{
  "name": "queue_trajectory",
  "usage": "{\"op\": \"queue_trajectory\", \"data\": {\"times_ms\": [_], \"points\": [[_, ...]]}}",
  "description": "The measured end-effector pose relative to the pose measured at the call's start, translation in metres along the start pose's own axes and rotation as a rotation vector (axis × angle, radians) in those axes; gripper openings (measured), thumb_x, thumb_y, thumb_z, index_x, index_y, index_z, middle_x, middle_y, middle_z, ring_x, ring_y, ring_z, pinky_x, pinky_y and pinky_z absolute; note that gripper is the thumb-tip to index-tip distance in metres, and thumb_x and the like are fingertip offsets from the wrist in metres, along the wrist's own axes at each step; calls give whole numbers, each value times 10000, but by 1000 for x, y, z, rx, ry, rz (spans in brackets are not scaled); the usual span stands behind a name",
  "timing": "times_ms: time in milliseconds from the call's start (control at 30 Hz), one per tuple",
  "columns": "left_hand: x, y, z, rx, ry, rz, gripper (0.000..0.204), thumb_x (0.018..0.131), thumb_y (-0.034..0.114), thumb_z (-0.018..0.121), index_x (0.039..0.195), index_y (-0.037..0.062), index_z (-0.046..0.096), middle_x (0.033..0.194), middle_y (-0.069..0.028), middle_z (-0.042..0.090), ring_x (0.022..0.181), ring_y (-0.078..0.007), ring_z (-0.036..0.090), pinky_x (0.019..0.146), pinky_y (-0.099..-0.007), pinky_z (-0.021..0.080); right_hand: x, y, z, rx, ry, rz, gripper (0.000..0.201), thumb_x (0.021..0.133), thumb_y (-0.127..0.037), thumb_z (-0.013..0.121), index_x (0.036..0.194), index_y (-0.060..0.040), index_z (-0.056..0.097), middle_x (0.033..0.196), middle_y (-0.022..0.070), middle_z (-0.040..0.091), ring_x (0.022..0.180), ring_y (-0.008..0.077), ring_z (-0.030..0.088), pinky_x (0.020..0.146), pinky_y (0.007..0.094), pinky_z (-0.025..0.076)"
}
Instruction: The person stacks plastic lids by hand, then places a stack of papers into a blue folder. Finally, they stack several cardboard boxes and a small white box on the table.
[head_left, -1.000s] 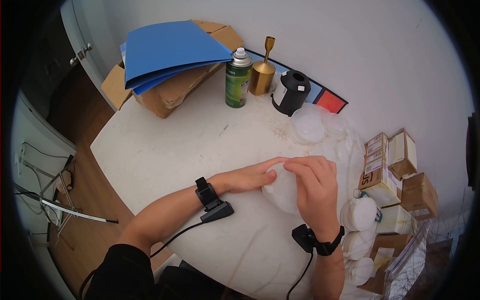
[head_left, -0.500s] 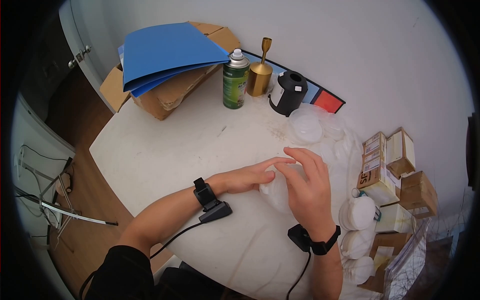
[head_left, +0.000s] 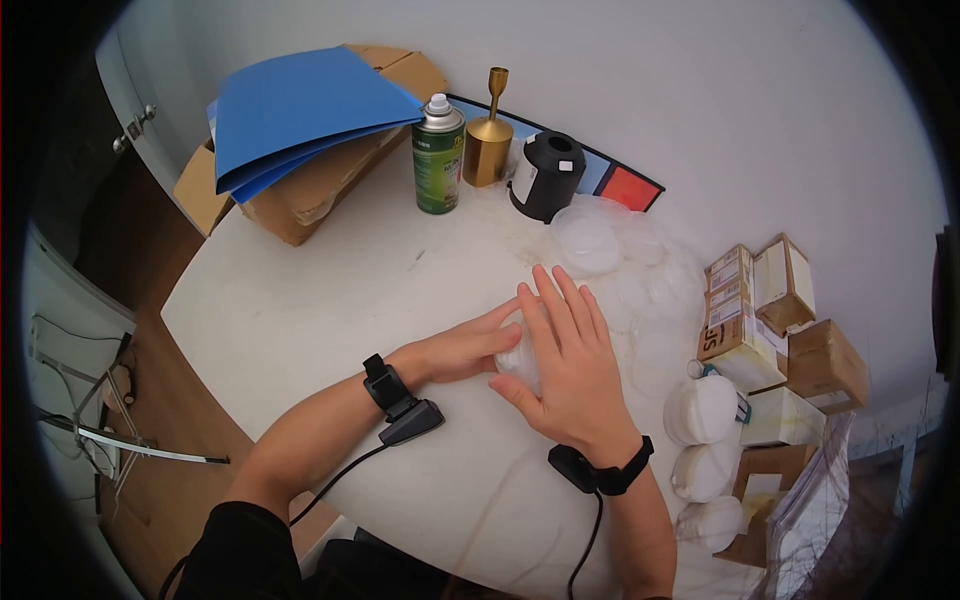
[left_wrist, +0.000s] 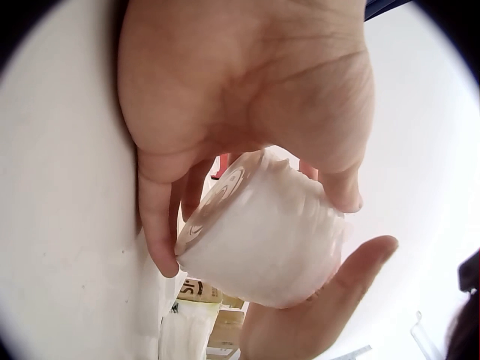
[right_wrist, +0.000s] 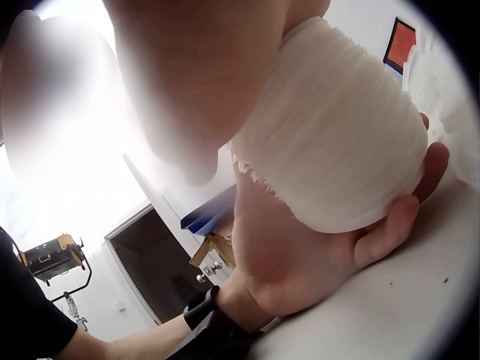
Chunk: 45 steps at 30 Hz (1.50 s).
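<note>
A white, cup-shaped plastic bowl (head_left: 517, 362) with a ridged wall and a ruffled rim is between my hands, low over the table (head_left: 400, 480). My left hand (head_left: 462, 348) grips it. In the left wrist view, the bowl (left_wrist: 262, 232) lies tilted, its flat base with raised rings turned left, fingers at the base and thumb by the ruffled rim. My right hand (head_left: 570, 375) has its fingers straight and spread against the bowl's near right side, covering much of it in the head view. From the right wrist, the ridged wall (right_wrist: 345, 127) shows above the left palm.
Translucent round plastic pieces (head_left: 590, 245) lie along the right side, with white round stacks (head_left: 700, 410) and cardboard boxes (head_left: 740, 330) beyond. At the back stand a green spray can (head_left: 438, 165), a gold metal holder (head_left: 489, 150), a black canister (head_left: 548, 178) and blue folders (head_left: 310, 115) on a box.
My right hand's bent fingers have lifted from the top of the bowl, straightened and spread along its side. My left hand keeps its grip. The head view has shifted slightly.
</note>
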<state>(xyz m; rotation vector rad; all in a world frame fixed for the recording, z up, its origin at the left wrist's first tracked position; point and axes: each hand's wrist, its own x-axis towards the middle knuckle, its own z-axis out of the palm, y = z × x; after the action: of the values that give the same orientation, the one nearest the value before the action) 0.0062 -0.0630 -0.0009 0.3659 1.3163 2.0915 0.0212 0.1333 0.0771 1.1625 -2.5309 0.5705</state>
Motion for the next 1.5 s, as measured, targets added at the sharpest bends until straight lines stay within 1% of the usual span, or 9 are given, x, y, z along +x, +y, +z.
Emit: {"op": "queue_trajectory", "data": {"times_ms": [100,167,233,333,733,1033,1233,1300,1500], "points": [[11,-13,-14,-71,-140,98,913,1006,628,572,1665,173,134,1666,-74,294,1520,-271,342,1173,-525,403,0,14,-20,348,177,16,710,970,-382,674,1477,70,470,1551,265,453,1464,444,395,1214,501,308],[8,-5,-7,-135,-111,90,862,1013,624,558,1645,173,184,1643,-70,336,1496,-274,384,1159,-535,425,-1,28,-40,251,333,161,505,951,-199,700,1377,40,572,1449,238,559,1323,396,559,1100,462,449],[8,-2,-5,-186,-85,93,834,1018,626,543,1634,173,209,1634,-74,353,1484,-279,406,1146,-549,441,-9,41,-62,214,211,428,354,903,-72,715,1245,3,662,1255,205,683,1094,355,685,930,438,544],[10,-2,-5,-242,-52,97,821,1025,629,521,1632,174,208,1639,-86,345,1486,-292,407,1136,-576,448,-25,66,-67,111,-234,636,294,880,-68,721,1168,-14,696,1099,179,734,959,353,710,839,452,563],[10,-3,-1,-255,-4,80,815,1050,626,440,1658,146,190,1670,-123,337,1513,-349,379,1195,-625,361,-38,80,-21,46,-454,617,815,718,-349,884,1414,-69,566,1203,193,650,1027,406,682,911,444,554],[9,5,-3,-362,82,174,899,1009,746,353,1650,133,208,1629,-173,391,1446,-420,457,1166,-584,414,-18,72,-64,383,-186,643,152,871,-73,721,1011,-14,722,1145,128,667,904,270,693,798,347,530],[6,5,-3,-372,192,318,819,1050,672,351,1634,108,243,1623,-153,403,1465,-375,439,1171,-590,404,-27,86,-52,562,-97,228,108,859,-3,675,948,-33,729,1253,73,671,973,224,681,778,339,519],[9,4,-2,-345,188,274,906,1008,742,364,1639,106,234,1617,-180,407,1441,-435,457,1175,-569,408,-31,92,-44,564,-127,265,109,856,11,668,941,-28,723,1283,79,661,1005,227,676,788,343,522],[10,1,-3,-334,124,278,886,1017,703,408,1643,103,229,1630,-168,395,1461,-415,438,1208,-596,350,-26,89,-36,383,-3,345,222,831,50,665,1033,-35,699,1326,107,640,1012,237,672,817,320,529]]}}
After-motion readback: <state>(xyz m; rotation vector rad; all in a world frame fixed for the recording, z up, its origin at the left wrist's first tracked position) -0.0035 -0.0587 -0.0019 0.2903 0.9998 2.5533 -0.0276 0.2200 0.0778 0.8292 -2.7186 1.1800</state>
